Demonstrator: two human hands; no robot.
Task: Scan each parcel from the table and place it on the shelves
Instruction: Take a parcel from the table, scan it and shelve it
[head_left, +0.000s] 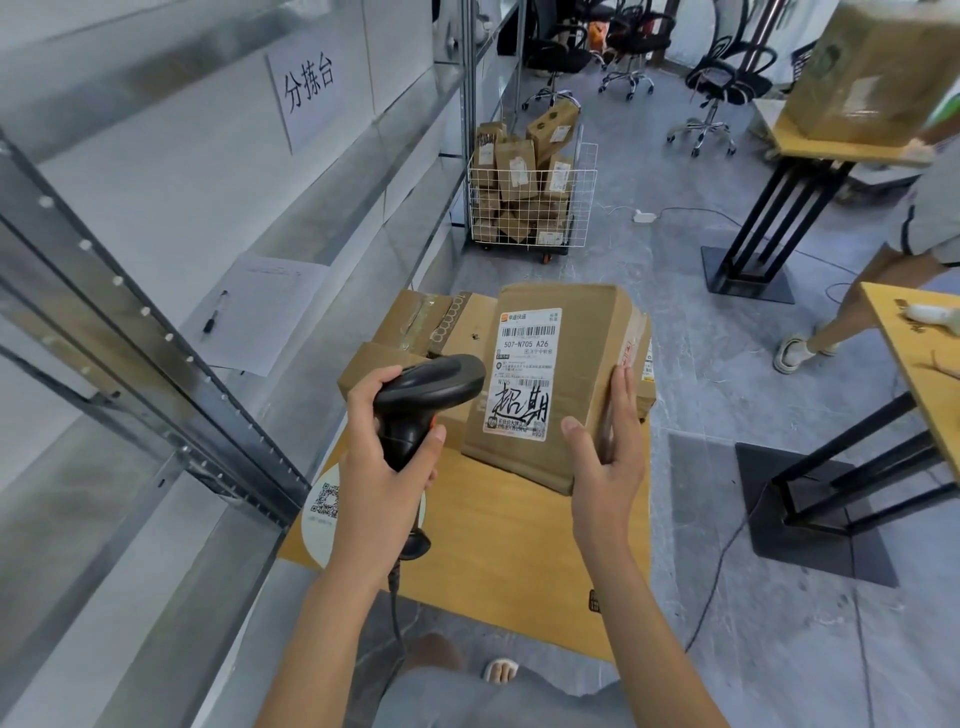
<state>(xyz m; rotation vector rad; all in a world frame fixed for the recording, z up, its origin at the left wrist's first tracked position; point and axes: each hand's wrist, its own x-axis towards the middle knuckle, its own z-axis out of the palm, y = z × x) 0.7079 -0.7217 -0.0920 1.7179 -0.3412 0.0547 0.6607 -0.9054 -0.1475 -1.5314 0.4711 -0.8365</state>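
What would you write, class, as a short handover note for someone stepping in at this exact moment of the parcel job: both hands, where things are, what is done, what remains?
Left hand: grips the black handheld barcode scanner, aimed at the label.
Right hand: holds the brown cardboard parcel with the white shipping label tilted up above the wooden table.
Other brown cardboard parcels lie on the table behind it. The grey metal shelves stand to the left.
Done: parcel picked up and presented to the scanner; whether it has registered cannot be told.
Left: shelve this parcel, then scan and shelve the rest.
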